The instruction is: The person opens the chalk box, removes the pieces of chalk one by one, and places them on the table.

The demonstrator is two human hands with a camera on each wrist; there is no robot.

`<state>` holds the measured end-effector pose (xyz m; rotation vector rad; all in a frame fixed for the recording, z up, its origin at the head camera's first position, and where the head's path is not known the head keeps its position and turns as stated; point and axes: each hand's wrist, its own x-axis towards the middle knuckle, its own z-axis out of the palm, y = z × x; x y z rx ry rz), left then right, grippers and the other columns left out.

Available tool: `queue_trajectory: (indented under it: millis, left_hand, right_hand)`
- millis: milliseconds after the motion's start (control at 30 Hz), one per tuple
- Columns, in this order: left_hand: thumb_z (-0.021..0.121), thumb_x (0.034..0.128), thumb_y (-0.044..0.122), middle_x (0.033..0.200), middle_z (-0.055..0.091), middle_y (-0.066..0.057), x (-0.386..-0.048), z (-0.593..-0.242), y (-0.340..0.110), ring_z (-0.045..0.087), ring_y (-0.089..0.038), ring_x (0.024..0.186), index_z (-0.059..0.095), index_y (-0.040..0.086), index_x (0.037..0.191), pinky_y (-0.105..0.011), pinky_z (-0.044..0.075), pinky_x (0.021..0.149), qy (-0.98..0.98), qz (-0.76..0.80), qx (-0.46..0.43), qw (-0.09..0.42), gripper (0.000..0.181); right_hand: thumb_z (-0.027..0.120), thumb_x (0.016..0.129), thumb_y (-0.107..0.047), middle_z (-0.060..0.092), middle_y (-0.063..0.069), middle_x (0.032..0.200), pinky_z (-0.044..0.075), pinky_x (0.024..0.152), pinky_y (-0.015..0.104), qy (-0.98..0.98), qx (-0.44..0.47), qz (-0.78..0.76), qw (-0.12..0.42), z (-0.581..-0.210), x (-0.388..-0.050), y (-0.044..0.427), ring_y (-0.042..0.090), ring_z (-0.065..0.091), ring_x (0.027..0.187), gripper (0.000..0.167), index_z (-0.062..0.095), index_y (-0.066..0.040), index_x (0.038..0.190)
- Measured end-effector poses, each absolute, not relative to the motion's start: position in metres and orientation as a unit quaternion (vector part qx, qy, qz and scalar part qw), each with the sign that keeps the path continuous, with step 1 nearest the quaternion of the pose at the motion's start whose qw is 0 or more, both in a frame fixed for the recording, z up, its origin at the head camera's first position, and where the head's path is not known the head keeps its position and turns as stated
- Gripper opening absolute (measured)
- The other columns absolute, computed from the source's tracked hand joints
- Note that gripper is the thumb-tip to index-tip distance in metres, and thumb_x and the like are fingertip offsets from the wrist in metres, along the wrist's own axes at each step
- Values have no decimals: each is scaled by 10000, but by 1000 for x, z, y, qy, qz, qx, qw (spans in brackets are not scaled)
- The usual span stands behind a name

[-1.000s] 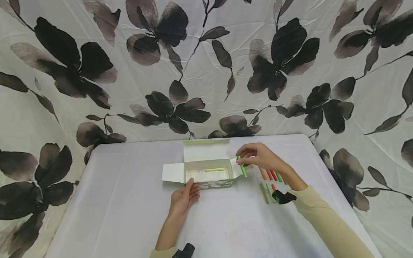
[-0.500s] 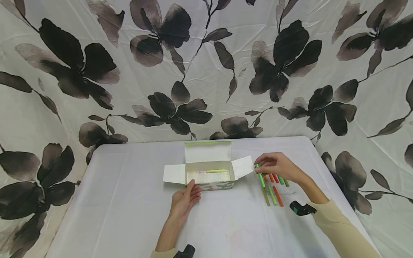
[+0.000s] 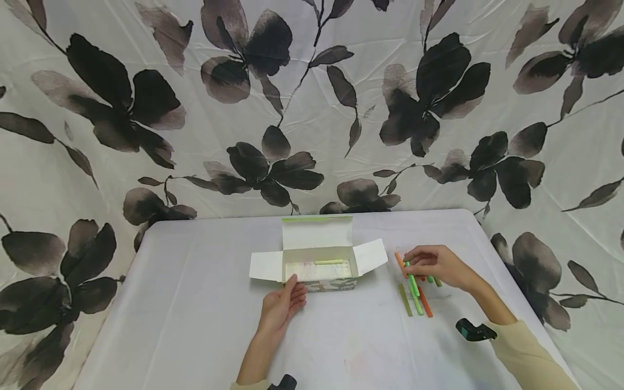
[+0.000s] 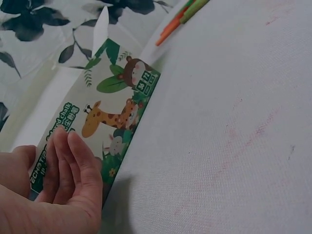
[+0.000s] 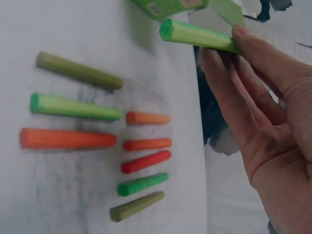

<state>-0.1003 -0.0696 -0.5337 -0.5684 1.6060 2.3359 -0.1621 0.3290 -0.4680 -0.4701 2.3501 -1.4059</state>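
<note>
An open cardboard chalk box stands mid-table, its lid raised at the back and its side flaps spread. Inside lies a yellow-green chalk stick. My left hand holds the front wall near its left corner, fingers along the printed face. Thumb and fingertips of my right hand pinch a bright green chalk by one end, above the loose sticks. Under it, the right wrist view shows two rows: an olive chalk, a light green chalk, an orange chalk, and several shorter-looking ones.
A white cloth covers the table, with faint pink chalk smudges in front of the box. Behind the table hangs a floral curtain. The box's right flap reaches toward the loose chalks.
My right hand has moved right and toward me, carrying the green chalk from the box's right flap to over the loose chalks. The left hand stays on the box. The head view shifts slightly.
</note>
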Motion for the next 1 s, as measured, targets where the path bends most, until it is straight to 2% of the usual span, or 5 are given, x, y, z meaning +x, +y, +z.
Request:
queue_trajectory:
  millis: [200, 467, 700, 1000]
  left_hand:
    - [687, 995, 417, 982, 727, -80, -99, -533, -69, 707, -135, 897, 631, -104, 1171, -226, 603, 831, 550, 801, -199, 127, 553]
    - [691, 993, 413, 961, 734, -71, -100, -532, -70, 709, -130, 881, 647, -93, 1142, -223, 605, 819, 551, 800, -202, 125, 529]
    - [686, 996, 416, 967, 733, -74, -99, -532, -70, 708, -132, 885, 643, -100, 1146, -222, 604, 820, 556, 798, -196, 124, 540]
    - [685, 996, 415, 972, 738, -79, -100, -534, -70, 707, -133, 881, 637, -122, 1166, -219, 604, 816, 556, 799, -191, 124, 565]
  right_hand:
    - [770, 938, -142, 725, 132, 990, 632, 764, 389, 843, -158, -479, 184, -477, -157, 340, 211, 718, 870, 345, 661, 91, 1169]
    - [771, 936, -129, 716, 139, 971, 638, 743, 375, 841, -148, -484, 189, -490, -150, 354, 219, 707, 848, 304, 679, 78, 1139]
    - [755, 948, -127, 706, 112, 977, 585, 728, 234, 850, -140, -471, 188, -501, -140, 367, 147, 664, 843, 280, 682, 60, 1144]
    - [764, 942, -142, 690, 110, 944, 594, 706, 242, 857, -118, -465, 189, -516, -131, 377, 140, 665, 798, 301, 678, 60, 1148]
